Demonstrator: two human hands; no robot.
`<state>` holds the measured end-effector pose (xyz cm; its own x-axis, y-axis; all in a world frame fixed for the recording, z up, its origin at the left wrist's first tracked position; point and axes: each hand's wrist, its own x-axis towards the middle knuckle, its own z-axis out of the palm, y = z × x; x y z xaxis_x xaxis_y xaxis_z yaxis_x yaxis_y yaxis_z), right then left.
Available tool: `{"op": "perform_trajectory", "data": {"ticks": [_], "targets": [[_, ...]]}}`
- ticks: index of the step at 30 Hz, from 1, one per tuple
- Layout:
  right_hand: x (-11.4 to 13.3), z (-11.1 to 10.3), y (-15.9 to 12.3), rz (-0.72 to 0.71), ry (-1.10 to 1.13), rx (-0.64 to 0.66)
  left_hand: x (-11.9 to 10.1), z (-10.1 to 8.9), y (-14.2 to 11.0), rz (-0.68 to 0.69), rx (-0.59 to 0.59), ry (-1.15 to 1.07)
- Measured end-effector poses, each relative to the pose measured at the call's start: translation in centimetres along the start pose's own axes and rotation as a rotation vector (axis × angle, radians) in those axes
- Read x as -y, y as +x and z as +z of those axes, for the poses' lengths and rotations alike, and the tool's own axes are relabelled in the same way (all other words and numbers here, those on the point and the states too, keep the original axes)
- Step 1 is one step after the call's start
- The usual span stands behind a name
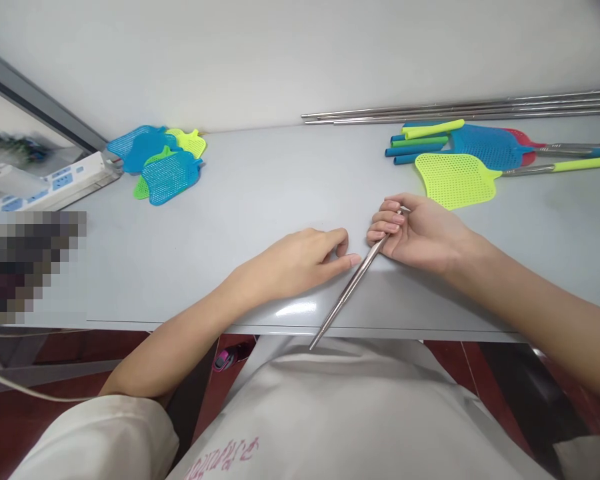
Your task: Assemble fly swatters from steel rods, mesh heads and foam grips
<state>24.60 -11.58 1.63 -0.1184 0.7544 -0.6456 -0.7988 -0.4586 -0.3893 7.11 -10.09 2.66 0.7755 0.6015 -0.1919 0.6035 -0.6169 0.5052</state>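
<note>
Metal rod slants over the front of the worktop, its lower end nearest the person, reaching just past the front edge toward the pale shirt. Its long axis runs from there away from the body and to the right, up into the right hand, which is closed around the upper end, palm up and fingers curled over. Whether it is a single piece or several laid together is hard to tell.

The left hand is loosely bent at the worktop and grasps nothing. Its thumb points at the rod's middle, which lies just to its right; whether the tip touches cannot be told. Only the right hand has a grip, yet the left is nearer the free length below it.

Just beyond the right hand lies a yellow-green swatter, its handle to the right. Behind it are a blue swatter, a red swatter and coloured tubes. Beyond the left hand, loose swatter heads overlap. Farthest, long metal rods lie along the wall.
</note>
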Motion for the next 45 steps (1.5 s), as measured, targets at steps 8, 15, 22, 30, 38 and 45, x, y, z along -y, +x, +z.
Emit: {"op": "perform_trajectory", "data": {"ticks": [8, 15, 22, 30, 38, 45], "targets": [[-0.12, -0.02, 0.01, -0.001, -0.050, 0.014, -0.11, -0.09, 0.03, -0.019, 0.016, 0.006], [-0.13, 0.07, -0.08, 0.006, -0.019, 0.000, -0.04, -0.01, 0.07, -0.022, 0.022, -0.005], [-0.13, 0.10, -0.10, -0.005, -0.065, 0.008, -0.08, -0.10, 0.04, -0.024, 0.022, -0.019], [-0.16, 0.07, -0.11, -0.015, -0.084, 0.010, -0.08, -0.01, 0.10, -0.024, 0.017, -0.013], [-0.17, 0.09, -0.07, -0.020, -0.017, 0.006, -0.14, -0.08, 0.02, -0.014, 0.008, -0.006], [0.09, -0.07, 0.14, -0.134, -0.014, -0.020, -0.27, -0.13, 0.05, -0.043, 0.026, -0.021]]}}
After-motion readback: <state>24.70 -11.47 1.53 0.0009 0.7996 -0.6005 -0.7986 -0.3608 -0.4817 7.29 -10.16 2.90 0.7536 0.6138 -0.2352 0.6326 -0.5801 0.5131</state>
